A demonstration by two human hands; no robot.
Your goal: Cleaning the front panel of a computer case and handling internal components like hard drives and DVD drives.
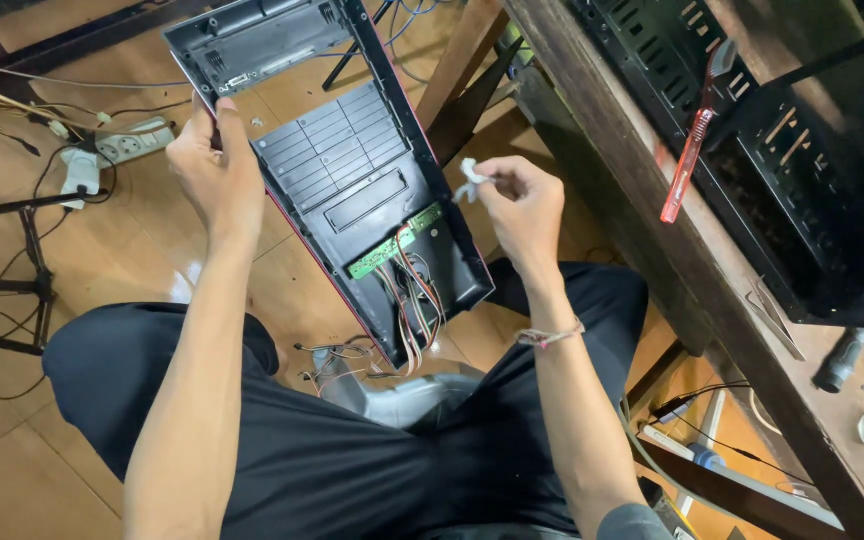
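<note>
Nearest the camera, the person's lap in black trousers [352, 450] fills the lower frame, with both bare forearms reaching forward over it. A thin string bracelet [549, 337] circles the right wrist. Between the knees, a bundle of coloured wires [414, 300] hangs from a small green circuit board [394, 242] fixed to the inner face of a black computer front panel [352, 160], which stands tilted above the lap with its lower end toward the knees. The right hand [520, 205] hovers just beside the panel's right edge, its grip closed in a pinch on a small white piece [470, 178]; what the piece is cannot be told. The left hand [217, 170] has its grip closed around the panel's left edge, holding it up. Farther left on the wooden floor lies a white power strip [132, 142] among loose cables. To the right, a dark wooden surface [642, 200] carries a black computer case [812, 170] with a red-handled tool [690, 160] resting against it.
</note>
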